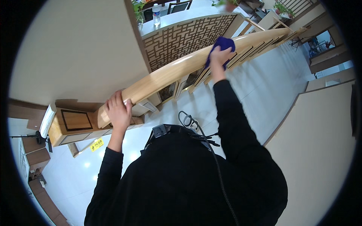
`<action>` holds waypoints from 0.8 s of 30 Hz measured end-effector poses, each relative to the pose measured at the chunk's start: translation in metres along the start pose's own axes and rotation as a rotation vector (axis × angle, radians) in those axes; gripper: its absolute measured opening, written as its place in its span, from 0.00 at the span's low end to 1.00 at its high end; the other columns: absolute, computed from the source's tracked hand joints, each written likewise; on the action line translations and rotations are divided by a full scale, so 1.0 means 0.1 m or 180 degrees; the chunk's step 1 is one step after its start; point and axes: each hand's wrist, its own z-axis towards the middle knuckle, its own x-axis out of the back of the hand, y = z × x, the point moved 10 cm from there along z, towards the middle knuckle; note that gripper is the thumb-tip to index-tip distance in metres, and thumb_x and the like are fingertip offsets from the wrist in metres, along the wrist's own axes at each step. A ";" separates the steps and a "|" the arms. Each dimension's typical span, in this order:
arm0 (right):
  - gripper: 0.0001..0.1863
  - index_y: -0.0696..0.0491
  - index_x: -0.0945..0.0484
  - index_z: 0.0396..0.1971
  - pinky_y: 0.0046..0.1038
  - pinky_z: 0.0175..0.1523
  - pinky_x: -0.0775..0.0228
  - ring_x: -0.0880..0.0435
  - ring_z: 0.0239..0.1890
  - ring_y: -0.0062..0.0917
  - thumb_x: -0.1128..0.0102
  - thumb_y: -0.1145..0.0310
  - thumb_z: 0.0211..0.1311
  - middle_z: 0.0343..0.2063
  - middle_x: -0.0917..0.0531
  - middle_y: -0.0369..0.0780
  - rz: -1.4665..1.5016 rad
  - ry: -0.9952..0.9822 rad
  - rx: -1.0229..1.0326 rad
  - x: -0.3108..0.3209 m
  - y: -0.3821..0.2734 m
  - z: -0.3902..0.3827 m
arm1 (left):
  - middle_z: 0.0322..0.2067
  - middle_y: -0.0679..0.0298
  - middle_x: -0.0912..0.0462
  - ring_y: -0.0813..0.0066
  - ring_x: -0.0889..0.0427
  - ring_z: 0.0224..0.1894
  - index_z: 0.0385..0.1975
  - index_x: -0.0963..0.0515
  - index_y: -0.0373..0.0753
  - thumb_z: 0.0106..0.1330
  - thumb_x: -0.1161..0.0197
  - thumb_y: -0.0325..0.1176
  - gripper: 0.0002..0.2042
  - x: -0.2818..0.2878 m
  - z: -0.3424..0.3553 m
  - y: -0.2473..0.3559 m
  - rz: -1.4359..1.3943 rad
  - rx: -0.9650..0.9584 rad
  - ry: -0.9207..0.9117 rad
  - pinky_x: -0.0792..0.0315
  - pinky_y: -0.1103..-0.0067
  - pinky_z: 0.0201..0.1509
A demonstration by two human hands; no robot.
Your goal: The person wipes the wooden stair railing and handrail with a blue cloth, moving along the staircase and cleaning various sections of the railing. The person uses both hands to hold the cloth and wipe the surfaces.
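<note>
A light wooden handrail [168, 72] runs diagonally from the lower left to the upper right. My left hand [118, 110] grips it near its lower-left end, fingers curled over the top. My right hand [220, 56] holds a dark purple cloth [224, 43] against the rail farther along, over its outer edge. Wooden balusters with dark trim stand below the rail. A wooden newel post [76, 121] with a black rectangular outline stands left of my left hand.
A lattice panel [186, 40] backs the rail, below a white counter [185, 16] with a plastic bottle [156, 17] and plants. A yellow sign [96, 145] hangs near the post. The pale floor [267, 97] lies below; a wall [311, 158] is at right.
</note>
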 end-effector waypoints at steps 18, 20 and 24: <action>0.25 0.58 0.25 0.51 0.39 0.69 0.50 0.38 0.65 0.46 0.54 0.56 0.62 0.57 0.29 0.52 -0.2002 -0.0800 0.2139 -0.22 -0.14 1.64 | 0.36 0.60 0.19 0.57 0.24 0.42 0.37 0.22 0.40 0.65 0.44 0.48 0.16 -0.07 0.34 0.26 0.0027 0.0855 0.0643 0.32 0.66 0.49; 0.25 0.56 0.18 0.40 0.41 0.62 0.39 0.23 0.53 0.42 0.58 0.52 0.62 0.44 0.18 0.48 -0.2371 -0.1939 0.2211 -0.58 -0.34 1.39 | 0.35 0.59 0.20 0.57 0.24 0.41 0.36 0.23 0.40 0.64 0.43 0.47 0.15 -0.03 0.30 0.27 0.0044 0.0848 0.0731 0.32 0.65 0.48; 0.25 0.53 0.18 0.40 0.44 0.52 0.29 0.18 0.43 0.44 0.60 0.51 0.61 0.39 0.16 0.48 -0.2165 -0.3117 0.3103 -0.93 -0.76 -0.06 | 0.33 0.58 0.22 0.56 0.24 0.40 0.35 0.24 0.39 0.61 0.41 0.46 0.15 0.04 0.29 0.32 0.0062 0.0874 0.0883 0.31 0.65 0.46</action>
